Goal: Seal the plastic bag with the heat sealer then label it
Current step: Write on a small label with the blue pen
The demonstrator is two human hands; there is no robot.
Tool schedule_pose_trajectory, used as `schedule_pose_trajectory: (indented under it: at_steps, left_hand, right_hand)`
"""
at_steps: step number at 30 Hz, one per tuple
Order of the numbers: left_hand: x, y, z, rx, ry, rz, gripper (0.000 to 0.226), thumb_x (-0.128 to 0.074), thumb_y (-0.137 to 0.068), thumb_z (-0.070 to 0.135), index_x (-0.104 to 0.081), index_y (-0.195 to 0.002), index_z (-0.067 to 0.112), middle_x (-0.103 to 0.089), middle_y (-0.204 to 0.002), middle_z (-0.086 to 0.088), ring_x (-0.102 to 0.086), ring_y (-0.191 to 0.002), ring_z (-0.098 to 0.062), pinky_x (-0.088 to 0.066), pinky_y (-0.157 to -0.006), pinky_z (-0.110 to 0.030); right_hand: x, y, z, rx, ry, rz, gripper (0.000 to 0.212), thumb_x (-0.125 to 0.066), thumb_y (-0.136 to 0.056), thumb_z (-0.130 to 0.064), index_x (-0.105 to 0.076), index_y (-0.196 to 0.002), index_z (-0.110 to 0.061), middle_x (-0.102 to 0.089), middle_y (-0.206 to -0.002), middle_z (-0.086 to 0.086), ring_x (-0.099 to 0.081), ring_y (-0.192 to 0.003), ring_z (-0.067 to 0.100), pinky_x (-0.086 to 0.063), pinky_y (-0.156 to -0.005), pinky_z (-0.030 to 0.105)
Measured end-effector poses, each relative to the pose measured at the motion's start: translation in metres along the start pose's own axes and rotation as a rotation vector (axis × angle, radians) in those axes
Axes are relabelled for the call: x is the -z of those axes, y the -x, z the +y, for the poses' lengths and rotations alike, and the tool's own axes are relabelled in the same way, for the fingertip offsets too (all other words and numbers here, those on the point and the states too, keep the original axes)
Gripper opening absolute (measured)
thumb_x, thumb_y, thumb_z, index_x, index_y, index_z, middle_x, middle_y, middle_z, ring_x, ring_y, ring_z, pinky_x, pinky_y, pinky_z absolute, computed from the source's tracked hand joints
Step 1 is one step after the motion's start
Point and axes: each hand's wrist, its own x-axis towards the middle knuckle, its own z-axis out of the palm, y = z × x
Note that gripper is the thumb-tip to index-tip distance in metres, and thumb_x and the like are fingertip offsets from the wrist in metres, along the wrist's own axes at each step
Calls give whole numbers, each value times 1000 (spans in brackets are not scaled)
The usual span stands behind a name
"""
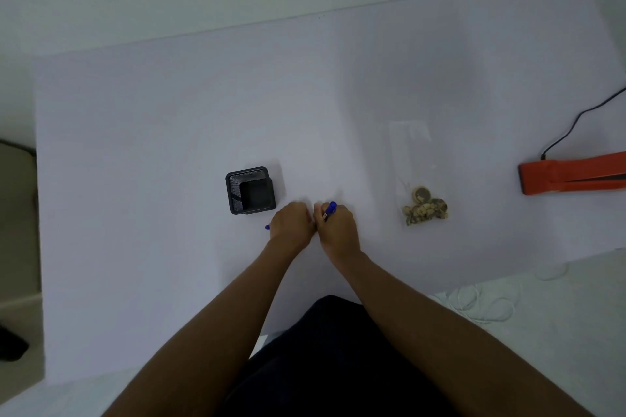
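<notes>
Both hands meet at the middle of the counter (169,112) in the single head view. Right hand (337,228) is curled closed around one blue pen (330,210), whose blue end sticks up past the knuckles. Left hand (292,222) is closed as well, touching the right hand; one small blue piece (267,227) pokes out at its left edge, too small to tell what it is.

One black mesh pen holder (250,189) stands just beyond and to the left of the left hand, its inside dark.

One clear plastic bag (415,159) lies flat on the counter to the right of the hands, apart from them. Its near end holds a cluster of brownish round pieces (425,206); their number cannot be counted. Whether its far end is sealed cannot be made out.

One orange heat sealer (572,173) sits at the right edge, well apart from the bag, partly cut off by the frame, with one black cord (576,118) running from its back end.

One white cable (481,301) lies coiled off the counter's near right corner.
</notes>
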Motion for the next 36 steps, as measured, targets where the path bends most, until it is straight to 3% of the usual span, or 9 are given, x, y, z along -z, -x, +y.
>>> schedule_pose_trajectory:
  at_steps: [12, 15, 19, 23, 30, 36]
  left_hand:
    - [2, 1, 0, -4, 29, -7, 27, -58, -91, 29, -67, -77, 8, -65, -76, -8, -59, -65, -20, -44, -59, -31]
    - [2, 1, 0, -10, 36, -12, 30, -57, -93, 30, -67, -77, 7, -65, -75, -9, -59, -65, -21, -48, -61, -32]
    - [2, 1, 0, 3, 51, -6, 30, -58, -91, 31, -65, -73, 9, -64, -71, -7, -57, -61, -19, -42, -57, -29]
    - [3, 1, 0, 3, 46, -20, 23, -64, -88, 28, -67, -76, 9, -67, -76, -8, -59, -65, -19, -41, -58, -28]
    - [1, 0, -1, -8, 46, -12, 26, -64, -89, 31, -65, -73, 11, -67, -75, -7, -61, -65, -19, -41, -57, -27]
    - [1, 1, -2, -10, 41, -8, 22, -67, -88, 28, -68, -77, 9, -69, -77, -8, -62, -67, -19, -40, -57, -27]
  right_hand:
    - [-3, -1, 9, 7, 12, 16, 45, -53, -102, -27, -51, -60, -11, -55, -59, 12, -48, -50, 17, -48, -54, 40]
    - [-3, 0, 13, 27, 18, 19, 44, -53, -102, -28, -50, -60, -14, -52, -58, 8, -47, -50, 16, -45, -53, 35]
    - [-5, 1, 15, 24, 38, 30, 42, -51, -102, -32, -49, -63, -16, -53, -63, 5, -47, -54, 13, -40, -57, 27]
    - [2, 6, 16, 141, 137, 51, 37, -53, -103, -23, -47, -67, -20, -53, -67, 3, -48, -63, 15, -37, -61, 24]
    - [3, 10, 18, 179, 212, 85, 34, -55, -103, -22, -58, -71, -11, -57, -68, 5, -50, -62, 14, -39, -60, 23]
    - [0, 8, 17, 123, 156, 87, 37, -51, -104, -26, -49, -67, -20, -55, -68, 3, -51, -61, 15, -39, -60, 24]
